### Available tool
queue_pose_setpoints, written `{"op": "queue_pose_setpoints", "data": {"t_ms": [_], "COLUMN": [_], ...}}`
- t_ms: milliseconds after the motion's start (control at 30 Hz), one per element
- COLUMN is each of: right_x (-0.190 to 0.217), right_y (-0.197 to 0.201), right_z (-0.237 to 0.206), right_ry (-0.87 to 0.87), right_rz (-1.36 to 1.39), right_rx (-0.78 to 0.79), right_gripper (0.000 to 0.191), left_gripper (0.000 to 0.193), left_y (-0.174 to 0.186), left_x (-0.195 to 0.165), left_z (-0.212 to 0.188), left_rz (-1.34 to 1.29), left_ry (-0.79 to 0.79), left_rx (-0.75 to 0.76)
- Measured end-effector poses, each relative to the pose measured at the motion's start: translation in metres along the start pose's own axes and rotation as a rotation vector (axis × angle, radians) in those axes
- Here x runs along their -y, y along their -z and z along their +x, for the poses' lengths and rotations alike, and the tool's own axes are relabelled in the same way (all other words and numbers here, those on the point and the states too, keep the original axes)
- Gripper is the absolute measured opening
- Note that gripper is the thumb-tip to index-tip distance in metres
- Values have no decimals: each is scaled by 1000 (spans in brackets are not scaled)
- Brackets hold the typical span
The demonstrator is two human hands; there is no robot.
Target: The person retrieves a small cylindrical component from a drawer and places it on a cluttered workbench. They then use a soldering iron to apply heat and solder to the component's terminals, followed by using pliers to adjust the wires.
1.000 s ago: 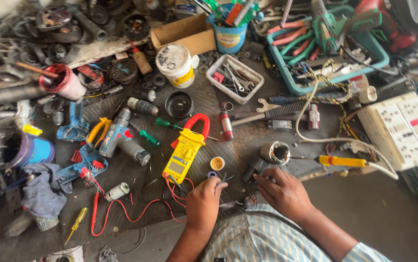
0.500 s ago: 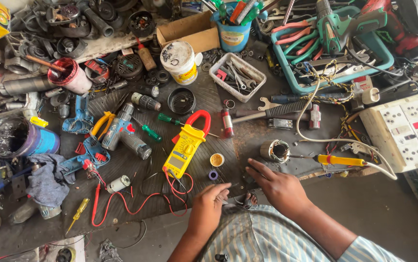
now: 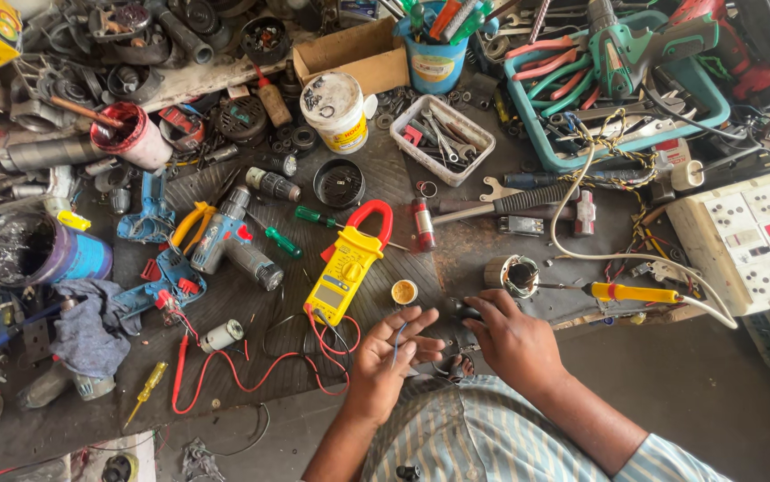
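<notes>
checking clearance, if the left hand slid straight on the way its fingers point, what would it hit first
Likely the small round yellow cap, just beyond the left hand fingertips. The yellow clamp meter lies slightly left of that line. Depth is hard to judge.

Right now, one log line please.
left hand: open, thin blue wire across palm | right hand: on small dark part | yellow clamp meter: beside

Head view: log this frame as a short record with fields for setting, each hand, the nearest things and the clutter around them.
setting: cluttered workbench seen from above
left hand: fingers spread, thin blue wire across the palm
right hand: resting on a small dark part
nearest: yellow clamp meter with red leads, small yellow cap
around: screwdriver, socket board, teal tray of tools
</notes>
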State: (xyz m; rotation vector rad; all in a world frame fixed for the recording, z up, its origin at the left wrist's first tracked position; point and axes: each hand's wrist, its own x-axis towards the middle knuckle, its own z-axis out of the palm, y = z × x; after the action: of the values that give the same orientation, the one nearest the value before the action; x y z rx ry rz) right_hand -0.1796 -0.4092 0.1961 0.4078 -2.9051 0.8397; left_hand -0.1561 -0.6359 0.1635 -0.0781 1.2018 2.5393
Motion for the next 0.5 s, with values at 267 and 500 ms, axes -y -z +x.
{"op": "queue_pose_setpoints", "data": {"t_ms": [267, 500], "right_x": [-27, -57], "right_y": [-18, -25], "right_z": [-33, -55], "right_ry": [-114, -399], "right_rz": [302, 382], "right_rx": [-138, -39], "right_gripper": [31, 51], "left_gripper": [33, 23], "left_y": [18, 5], "left_x": [37, 34], "left_z": [8, 11], "left_rz": [136, 279], "left_ry": [-139, 14], "left_rx": [2, -79]}}
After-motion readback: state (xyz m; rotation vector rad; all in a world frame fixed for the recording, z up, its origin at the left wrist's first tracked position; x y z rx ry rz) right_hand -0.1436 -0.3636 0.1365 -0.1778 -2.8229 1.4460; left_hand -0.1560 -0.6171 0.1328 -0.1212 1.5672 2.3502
